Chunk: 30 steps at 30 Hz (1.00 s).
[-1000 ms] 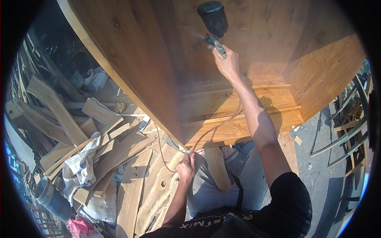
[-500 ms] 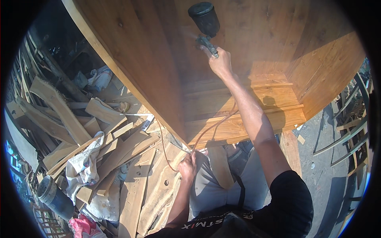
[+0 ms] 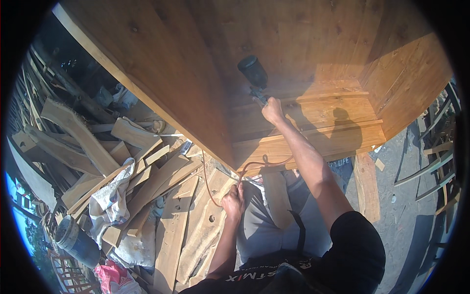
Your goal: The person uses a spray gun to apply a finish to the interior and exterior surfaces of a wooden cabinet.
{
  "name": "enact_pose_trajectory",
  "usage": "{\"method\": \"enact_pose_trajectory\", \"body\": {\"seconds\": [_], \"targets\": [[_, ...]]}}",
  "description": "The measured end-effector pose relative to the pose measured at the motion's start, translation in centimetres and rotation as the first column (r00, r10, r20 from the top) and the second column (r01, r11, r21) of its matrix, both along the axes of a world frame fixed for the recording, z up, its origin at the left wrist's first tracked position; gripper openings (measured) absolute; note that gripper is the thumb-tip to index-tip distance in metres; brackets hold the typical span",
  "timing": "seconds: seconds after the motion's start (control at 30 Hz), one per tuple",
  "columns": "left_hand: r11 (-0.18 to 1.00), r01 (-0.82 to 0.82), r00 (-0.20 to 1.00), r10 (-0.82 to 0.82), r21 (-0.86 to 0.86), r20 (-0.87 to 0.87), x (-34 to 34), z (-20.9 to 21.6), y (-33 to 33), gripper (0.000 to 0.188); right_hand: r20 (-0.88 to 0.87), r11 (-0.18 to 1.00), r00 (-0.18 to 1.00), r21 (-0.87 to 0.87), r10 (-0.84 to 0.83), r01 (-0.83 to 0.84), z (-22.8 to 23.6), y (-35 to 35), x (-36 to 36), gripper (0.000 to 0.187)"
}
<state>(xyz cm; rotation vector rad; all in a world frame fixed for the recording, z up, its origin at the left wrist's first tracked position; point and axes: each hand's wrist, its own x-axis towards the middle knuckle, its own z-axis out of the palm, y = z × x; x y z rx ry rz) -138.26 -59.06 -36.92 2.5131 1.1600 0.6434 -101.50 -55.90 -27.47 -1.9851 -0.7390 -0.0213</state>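
Observation:
My right hand [image 3: 272, 110] grips a spray gun [image 3: 258, 94] with a dark cup [image 3: 253, 71] on top. The arm reaches forward into a large brown wooden cabinet [image 3: 303, 49], and the gun is close to its left inner side, above the stepped boards at the bottom. Low in front of the cabinet's near corner, my left hand [image 3: 232, 201] is closed around a reddish-brown hose [image 3: 249, 165]. The hose loops from that hand along the cabinet's lower edge and passes behind my right forearm.
Cut planks [image 3: 171, 225] and offcuts lie heaped on the left, with a white sack [image 3: 111, 198] among them. A dark bucket [image 3: 78, 242] and a pink bag [image 3: 113, 277] are at the lower left. Curved wooden strips [image 3: 426, 169] stick out at the right, beside grey ground [image 3: 391, 225].
My right hand has lowered the spray gun toward the boards at the cabinet's bottom. The mist seen at its nozzle earlier is fainter. My left hand keeps hold of the hose.

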Motion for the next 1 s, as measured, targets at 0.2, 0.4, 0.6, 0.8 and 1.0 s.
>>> {"method": "enact_pose_trajectory", "body": {"seconds": [0.2, 0.4, 0.6, 0.8, 1.0], "targets": [[0.999, -0.006, 1.0, 0.005, 0.034, 0.009, 0.1, 0.3, -0.3, 0.046, -0.085, 0.996, 0.992, 0.023, 0.09, -0.088, 2.6, 0.9, -0.5, 0.061], [0.999, -0.034, 0.999, 0.034, 0.029, -0.017, 0.2, 0.8, -0.9, 0.047, 0.15, 0.944, 0.986, 0.306, 0.077, -0.121, 7.5, 1.3, -0.1, 0.051], [0.999, -0.029, 1.0, 0.029, 0.021, -0.002, 0.5, 1.1, -1.2, 0.046, 0.143, 0.913, 0.987, 0.39, 0.07, -0.121, 8.3, 1.1, -0.3, 0.049], [1.0, -0.025, 1.0, 0.025, 0.003, 0.008, 0.5, 1.3, -1.5, 0.046, -0.14, 0.979, 0.979, 0.163, 0.147, -0.124, 3.5, 2.7, 0.6, 0.059], [0.998, -0.055, 0.998, 0.055, -0.01, -0.005, 0.2, 1.2, -1.5, 0.044, -0.187, 0.984, 0.966, 0.072, 0.177, -0.166, -0.6, 1.8, 0.8, 0.061]]}}
